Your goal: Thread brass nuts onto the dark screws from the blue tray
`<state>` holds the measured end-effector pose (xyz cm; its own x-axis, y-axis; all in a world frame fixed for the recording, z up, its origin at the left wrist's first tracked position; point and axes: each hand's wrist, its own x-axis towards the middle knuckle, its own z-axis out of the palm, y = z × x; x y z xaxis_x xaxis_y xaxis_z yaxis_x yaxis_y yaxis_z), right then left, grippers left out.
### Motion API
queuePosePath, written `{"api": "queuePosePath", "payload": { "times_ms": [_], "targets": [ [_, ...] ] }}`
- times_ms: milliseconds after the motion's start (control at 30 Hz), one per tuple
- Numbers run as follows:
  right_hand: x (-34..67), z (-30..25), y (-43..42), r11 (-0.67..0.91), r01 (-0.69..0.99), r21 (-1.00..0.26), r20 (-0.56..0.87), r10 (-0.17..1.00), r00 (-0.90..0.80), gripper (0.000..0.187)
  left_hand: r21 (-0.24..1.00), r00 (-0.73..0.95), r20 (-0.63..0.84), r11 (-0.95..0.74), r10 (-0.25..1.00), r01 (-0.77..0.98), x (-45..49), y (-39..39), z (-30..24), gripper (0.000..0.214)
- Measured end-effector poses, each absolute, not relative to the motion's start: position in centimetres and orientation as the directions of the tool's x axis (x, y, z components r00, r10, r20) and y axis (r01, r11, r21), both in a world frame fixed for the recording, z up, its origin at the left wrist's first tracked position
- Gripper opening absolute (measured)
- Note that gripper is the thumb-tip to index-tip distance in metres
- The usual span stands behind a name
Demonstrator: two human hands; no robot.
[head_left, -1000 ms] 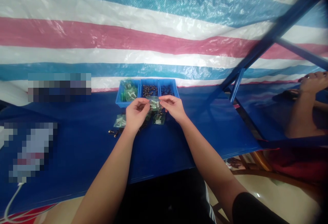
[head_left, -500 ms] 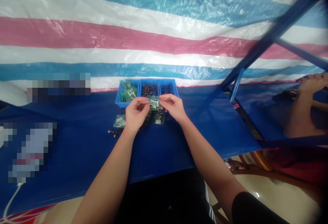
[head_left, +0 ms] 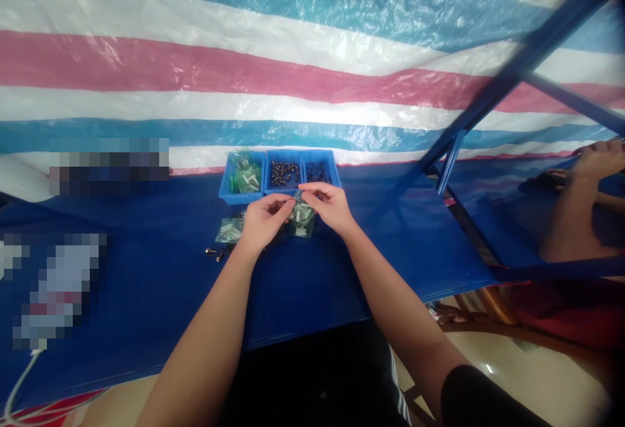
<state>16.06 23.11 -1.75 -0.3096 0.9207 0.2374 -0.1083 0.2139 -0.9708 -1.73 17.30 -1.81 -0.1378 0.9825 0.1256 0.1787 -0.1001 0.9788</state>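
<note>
glossy plastic packet (head_left: pixel 300 213), woven tarp (head_left: pixel 293 56)

We see striped tarpaulin (head_left: pixel 293 75) as back wall: blue, white, red bands, daylight glowing through. Before us, table under dark blue cloth (head_left: pixel 146 284). At our right, blue metal frame (head_left: pixel 512 75) slanting upward. Below, glossy beige floor (head_left: pixel 537 375).

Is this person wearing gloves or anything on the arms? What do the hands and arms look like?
No gloves: the left hand and right hand are bare, with no ring, watch or wristband in view. The left forearm is uncovered as far as the picture shows. On the right arm a black sleeve begins near the elbow, at the bottom edge.
</note>
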Motion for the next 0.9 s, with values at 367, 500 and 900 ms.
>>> {"api": "queuePosePath", "payload": {
  "times_ms": [367,500,900],
  "targets": [
    [16.09,-1.85,23.51,0.061,-0.141,-0.988,0.103,0.946,-0.306,0.044,0.989,-0.317,0.147,-0.139,0.937,0.049,-1.94,17.94,-1.72,0.033],
    [16.07,-2.05,23.49,0.064,-0.118,-0.991,0.096,0.953,-0.288,0.042,0.99,-0.293,0.14,-0.129,0.946,0.056,-1.91,17.82,-1.62,0.029],
    [16.19,-1.91,23.58,0.155,-0.042,-0.987,0.161,0.955,-0.249,0.035,0.979,-0.298,0.167,-0.122,0.94,0.162,-1.96,17.6,-2.02,0.026]
  ]
}}
